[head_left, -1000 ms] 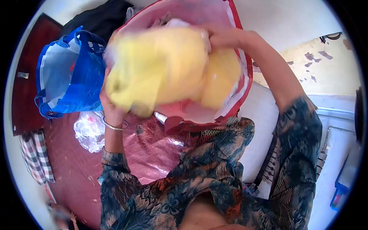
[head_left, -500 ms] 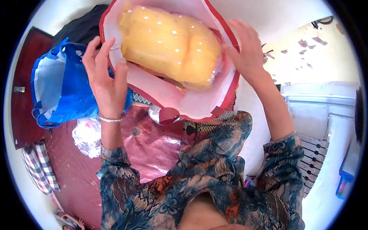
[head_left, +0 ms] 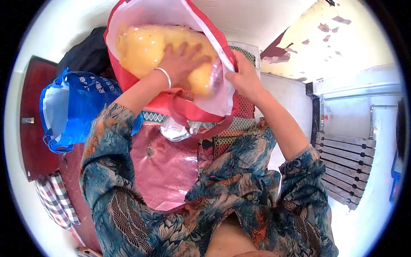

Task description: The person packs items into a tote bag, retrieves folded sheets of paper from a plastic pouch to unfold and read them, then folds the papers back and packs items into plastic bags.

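Now left hand (head_left: 182, 65) splays on glossy yellow bundle (head_left: 143, 48), right hand (head_left: 247, 80) gripping red bag (head_left: 122, 73).

Red bag (head_left: 117, 66): woven-plastic look outside, with a fairly smooth sheen.
Bag lining (head_left: 204, 26): white, smooth, softly shiny.
Yellow bundle (head_left: 143, 48): soft, cloth-like, under clear, glossy, wrinkled plastic.
Blue bag (head_left: 92, 100): plastic-looking, creased, slightly shiny.
Dark bundle (head_left: 87, 53): matt, fabric-like, with folds.
Bracelet (head_left: 166, 76): silvery metal, polished.
Silvery item (head_left: 174, 130): crinkled and reflective; foil or plastic, cannot tell.
Floor covering (head_left: 167, 177): dark pink, glossy, rippled.
Patterned clothing (head_left: 122, 201): matt, creased cloth.
Checked fabric (head_left: 58, 199): matt cloth, in soft folds.
Slatted rack (head_left: 346, 167): weathered, wood-like, dull.
Pipes (head_left: 361, 91): metallic-looking, smooth.
Wall (head_left: 314, 49): paint-like coating, rough where peeled.
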The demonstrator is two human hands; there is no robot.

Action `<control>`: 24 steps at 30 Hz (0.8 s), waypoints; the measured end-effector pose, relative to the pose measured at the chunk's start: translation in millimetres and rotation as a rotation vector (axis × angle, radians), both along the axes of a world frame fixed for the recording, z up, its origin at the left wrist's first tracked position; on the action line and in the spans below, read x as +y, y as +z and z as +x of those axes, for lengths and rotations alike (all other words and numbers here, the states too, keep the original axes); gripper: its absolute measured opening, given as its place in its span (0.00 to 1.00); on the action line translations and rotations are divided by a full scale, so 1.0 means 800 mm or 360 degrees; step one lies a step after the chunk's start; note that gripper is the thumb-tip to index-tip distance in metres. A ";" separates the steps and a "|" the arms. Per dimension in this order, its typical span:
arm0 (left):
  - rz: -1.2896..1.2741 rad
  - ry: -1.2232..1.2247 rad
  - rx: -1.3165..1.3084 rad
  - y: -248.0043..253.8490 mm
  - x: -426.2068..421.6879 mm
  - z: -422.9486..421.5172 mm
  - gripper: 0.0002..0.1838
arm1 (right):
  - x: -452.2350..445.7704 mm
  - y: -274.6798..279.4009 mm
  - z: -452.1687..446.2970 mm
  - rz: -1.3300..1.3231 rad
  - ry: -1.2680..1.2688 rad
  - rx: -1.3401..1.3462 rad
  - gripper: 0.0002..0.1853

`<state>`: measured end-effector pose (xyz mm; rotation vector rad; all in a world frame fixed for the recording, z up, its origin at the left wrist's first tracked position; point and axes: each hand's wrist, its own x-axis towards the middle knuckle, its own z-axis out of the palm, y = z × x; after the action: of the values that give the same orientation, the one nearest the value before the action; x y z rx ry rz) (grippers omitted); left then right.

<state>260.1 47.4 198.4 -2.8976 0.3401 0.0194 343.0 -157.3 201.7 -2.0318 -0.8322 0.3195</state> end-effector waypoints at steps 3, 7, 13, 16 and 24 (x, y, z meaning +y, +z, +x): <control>-0.0109 0.0351 -0.0246 -0.022 0.044 0.014 0.56 | 0.003 0.042 0.011 0.0732 -0.0043 0.0223 0.27; -0.1237 0.0506 -0.0382 -0.056 0.130 0.046 0.49 | 0.020 0.124 0.015 0.1029 0.0090 0.0449 0.25; -0.0948 0.0700 -0.0335 -0.066 0.057 0.087 0.47 | 0.046 0.120 0.014 0.1002 -0.0069 0.0467 0.23; -0.0527 0.0779 -0.0093 -0.083 0.029 0.110 0.49 | 0.033 0.109 0.020 0.1015 -0.0093 0.0493 0.23; -0.0627 0.0678 -0.0315 -0.124 0.070 0.153 0.40 | -0.025 0.068 0.027 0.0998 -0.0222 0.0449 0.25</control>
<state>382.5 103.7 98.8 -3.2594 -0.3500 -0.2938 364.9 -177.7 256.5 -1.4081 -0.5239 0.2227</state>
